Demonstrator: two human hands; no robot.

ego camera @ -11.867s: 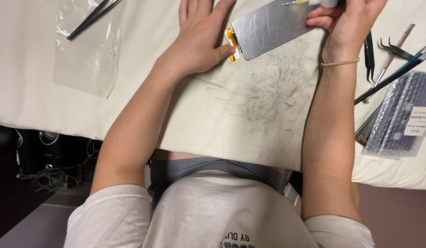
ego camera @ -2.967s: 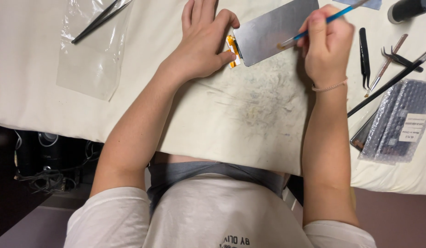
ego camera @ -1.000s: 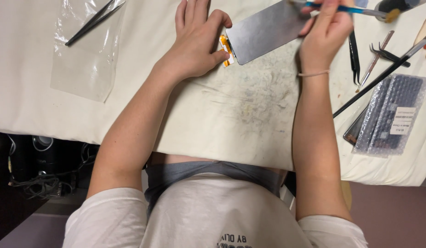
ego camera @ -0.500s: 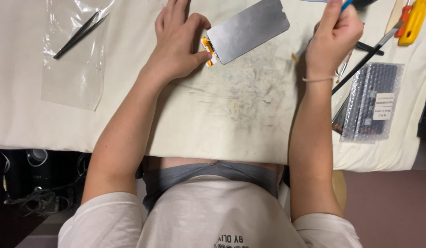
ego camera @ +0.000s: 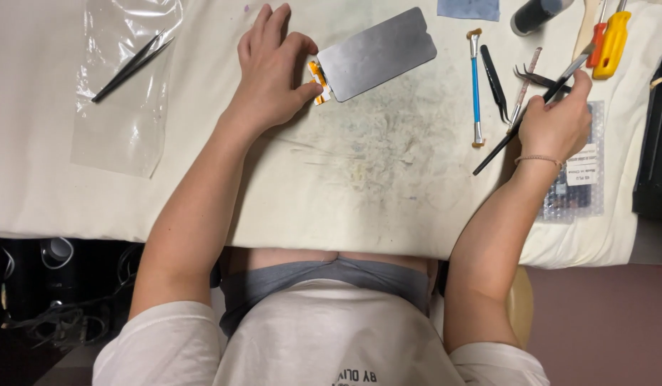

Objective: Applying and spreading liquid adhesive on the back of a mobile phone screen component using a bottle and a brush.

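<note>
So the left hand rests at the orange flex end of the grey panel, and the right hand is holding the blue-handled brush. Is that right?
Not quite. The head view shows the blue-handled brush lying loose on the white cloth, beside the grey panel. The right hand holds a long dark thin tool instead. The left hand does rest at the panel's orange flex end.

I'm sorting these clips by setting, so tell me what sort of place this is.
Probably a small electronics repair bench. A grey phone-screen panel with an orange flex cable lies on a stained white work mat by the left hand; the right hand holds a long thin tool among tweezers and screwdrivers.
</note>
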